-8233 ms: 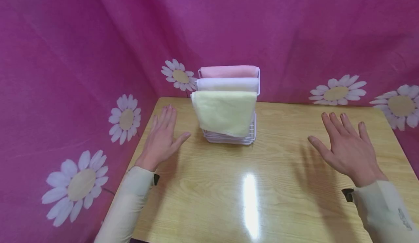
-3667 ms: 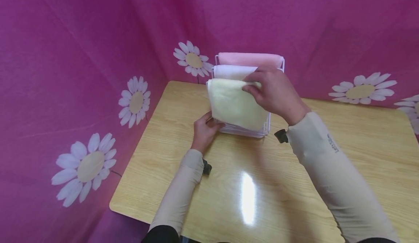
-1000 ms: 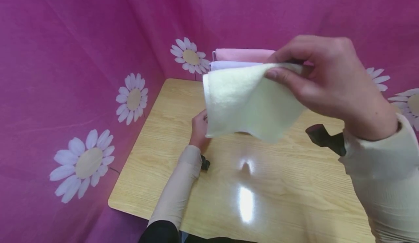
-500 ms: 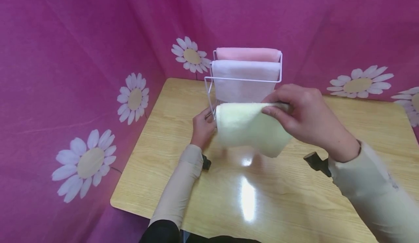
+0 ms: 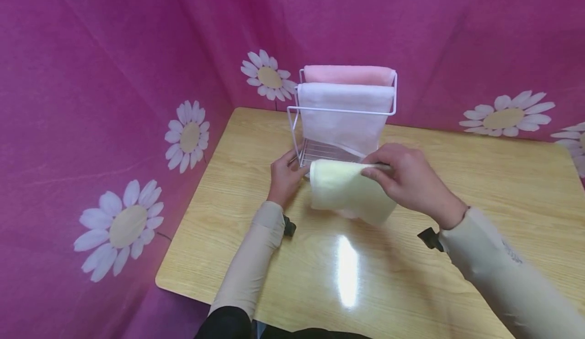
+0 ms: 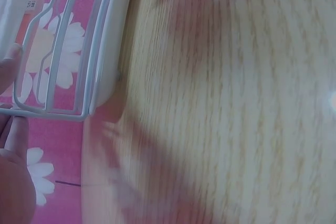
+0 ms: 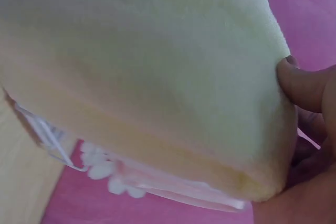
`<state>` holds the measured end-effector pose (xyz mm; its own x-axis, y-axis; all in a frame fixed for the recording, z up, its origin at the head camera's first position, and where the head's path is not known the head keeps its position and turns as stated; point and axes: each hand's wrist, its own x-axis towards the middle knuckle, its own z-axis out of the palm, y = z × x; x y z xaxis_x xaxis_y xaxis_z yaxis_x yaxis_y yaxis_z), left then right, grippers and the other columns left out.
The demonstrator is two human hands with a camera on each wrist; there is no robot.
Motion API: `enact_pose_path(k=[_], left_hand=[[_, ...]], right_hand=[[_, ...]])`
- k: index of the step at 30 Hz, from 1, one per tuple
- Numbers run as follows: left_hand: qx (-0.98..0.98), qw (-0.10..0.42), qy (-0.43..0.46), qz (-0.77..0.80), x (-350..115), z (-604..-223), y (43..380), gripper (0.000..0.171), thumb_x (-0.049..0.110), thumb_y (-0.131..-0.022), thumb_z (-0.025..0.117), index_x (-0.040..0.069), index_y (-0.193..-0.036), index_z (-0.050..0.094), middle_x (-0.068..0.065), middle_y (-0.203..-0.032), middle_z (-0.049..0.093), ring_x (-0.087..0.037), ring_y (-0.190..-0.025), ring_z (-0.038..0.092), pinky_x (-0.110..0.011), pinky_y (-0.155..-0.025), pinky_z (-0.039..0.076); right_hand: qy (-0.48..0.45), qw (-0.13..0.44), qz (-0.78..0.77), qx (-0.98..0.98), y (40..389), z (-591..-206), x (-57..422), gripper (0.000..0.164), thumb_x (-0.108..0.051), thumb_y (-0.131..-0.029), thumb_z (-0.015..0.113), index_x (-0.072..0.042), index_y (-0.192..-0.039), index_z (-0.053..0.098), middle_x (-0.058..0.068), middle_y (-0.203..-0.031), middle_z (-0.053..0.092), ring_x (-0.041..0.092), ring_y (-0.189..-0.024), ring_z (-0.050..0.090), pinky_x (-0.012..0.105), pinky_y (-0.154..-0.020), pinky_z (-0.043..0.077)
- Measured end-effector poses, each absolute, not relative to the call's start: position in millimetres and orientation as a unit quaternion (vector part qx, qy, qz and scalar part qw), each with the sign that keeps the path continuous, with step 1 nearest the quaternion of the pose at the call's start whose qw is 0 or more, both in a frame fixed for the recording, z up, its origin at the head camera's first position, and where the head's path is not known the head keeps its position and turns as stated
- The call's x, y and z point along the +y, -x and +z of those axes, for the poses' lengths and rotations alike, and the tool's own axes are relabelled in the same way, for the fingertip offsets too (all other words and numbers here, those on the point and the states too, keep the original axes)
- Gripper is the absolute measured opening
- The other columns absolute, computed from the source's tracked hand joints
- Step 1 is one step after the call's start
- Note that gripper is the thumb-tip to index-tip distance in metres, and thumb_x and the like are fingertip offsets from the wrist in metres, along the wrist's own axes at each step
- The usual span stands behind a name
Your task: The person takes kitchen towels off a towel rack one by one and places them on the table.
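A yellow towel (image 5: 349, 184) hangs folded from my right hand (image 5: 413, 181), which pinches its top fold between thumb and fingers. It hovers just in front of a white wire rack (image 5: 340, 110), whose front bar is bare. In the right wrist view the yellow cloth (image 7: 173, 77) fills most of the picture. My left hand (image 5: 284, 179) grips the rack's lower left corner. The left wrist view has finger and thumb about the wire, beside the rack's pale base (image 6: 111, 51). A white towel (image 5: 345, 98) hangs over the middle bar and a pink towel (image 5: 349, 72) over the rear one.
The rack stands on a light wooden table (image 5: 237, 146) near its back edge. Magenta cloth (image 5: 365, 19) printed with daisies hangs behind and to the left. A bright reflection (image 5: 347, 273) lies on the tabletop in front.
Both hands were open and apart at first. The left took hold of the rack; the right lifted the yellow towel off the front bar, then lowered it in front of the rack.
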<state>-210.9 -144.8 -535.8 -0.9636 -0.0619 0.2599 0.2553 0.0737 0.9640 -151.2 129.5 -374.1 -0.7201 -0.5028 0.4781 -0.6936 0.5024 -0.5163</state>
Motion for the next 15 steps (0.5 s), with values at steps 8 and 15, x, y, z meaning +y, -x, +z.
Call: enact_pose_path(k=[8,15], left_hand=[[-0.715,0.112,0.072,-0.687,-145,-537,212,0.061,-0.019,-0.077,0.075,-0.011,-0.134,0.056,-0.031,-0.135,0.055,-0.047,-0.12,0.058,-0.05,-0.101,0.053],[-0.728,0.108,0.059,-0.675,-144,-535,212,0.061,-0.014,-0.076,0.08,-0.01,-0.133,0.058,-0.03,-0.133,0.057,-0.045,-0.12,0.059,-0.049,-0.102,0.053]], right_hand=[[-0.329,0.087,0.364,-0.867,161,-404,127,0.01,-0.004,-0.086,0.08,-0.005,-0.094,0.075,0.005,-0.089,0.07,0.02,-0.083,0.067,0.04,-0.071,0.06],[-0.323,0.091,0.345,-0.877,174,-426,129,0.008,-0.006,-0.087,0.078,-0.004,-0.094,0.075,0.008,-0.089,0.071,0.025,-0.083,0.066,0.046,-0.074,0.058]])
